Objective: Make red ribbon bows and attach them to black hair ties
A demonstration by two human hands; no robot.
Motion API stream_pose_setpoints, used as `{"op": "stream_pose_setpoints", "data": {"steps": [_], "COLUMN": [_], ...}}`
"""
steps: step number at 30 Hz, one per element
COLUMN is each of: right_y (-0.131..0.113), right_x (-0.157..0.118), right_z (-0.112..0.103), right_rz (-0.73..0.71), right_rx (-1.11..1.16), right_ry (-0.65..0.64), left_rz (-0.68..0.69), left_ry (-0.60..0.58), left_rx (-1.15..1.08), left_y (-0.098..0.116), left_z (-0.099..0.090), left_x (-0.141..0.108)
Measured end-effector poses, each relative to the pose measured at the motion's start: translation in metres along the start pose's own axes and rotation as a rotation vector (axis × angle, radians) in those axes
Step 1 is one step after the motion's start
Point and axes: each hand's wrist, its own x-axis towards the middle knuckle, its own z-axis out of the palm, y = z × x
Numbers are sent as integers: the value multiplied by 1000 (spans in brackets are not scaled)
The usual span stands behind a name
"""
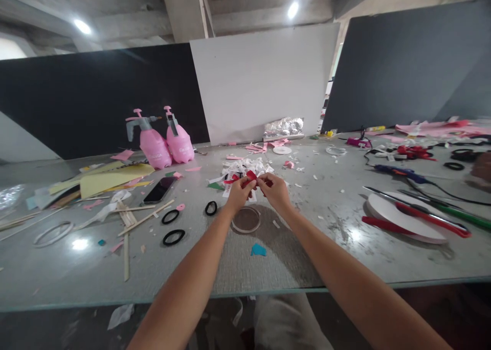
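Observation:
Both hands meet above the middle of the table, fingertips nearly touching. My left hand (240,192) is closed on a small piece of red ribbon (251,175), part of which sticks out above and to the left of the fingers. My right hand (273,189) pinches at the ribbon's right side, its fingertips hiding that end. Just below the hands a pale ring (246,220) lies flat on the table. Behind them is a heap of white scraps (249,166). A blue scrap (258,250) lies nearer the front edge.
Pink spray bottles (180,143), a phone (159,190), black rings (174,237) and thin sticks lie left. At the right are a white disc (402,222), scissors or similar red-handled tools, a blue glue gun (399,172) and its cable. Foil (284,128) stands behind.

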Motion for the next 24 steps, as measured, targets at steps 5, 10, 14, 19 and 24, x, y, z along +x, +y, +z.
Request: {"op": "stream_pose_setpoints", "data": {"steps": [5, 10, 14, 19, 24], "right_y": [0, 3, -2, -7, -3], "right_x": [2, 2, -1, 0, 2], "right_z": [0, 3, 4, -1, -1], "right_rz": [-12, 180, 346, 357, 321], "right_rx": [20, 290, 477, 526, 435], "right_ry": [5, -21, -71, -20, -70], "left_rz": [30, 15, -37, -88, -118], "left_ry": [46, 4, -36, 67, 178], "left_rx": [-3, 48, 27, -108, -193], "left_y": [1, 2, 2, 0, 1], "left_z": [-1, -2, -2, -3, -6], "left_x": [1, 2, 2, 4, 6]}}
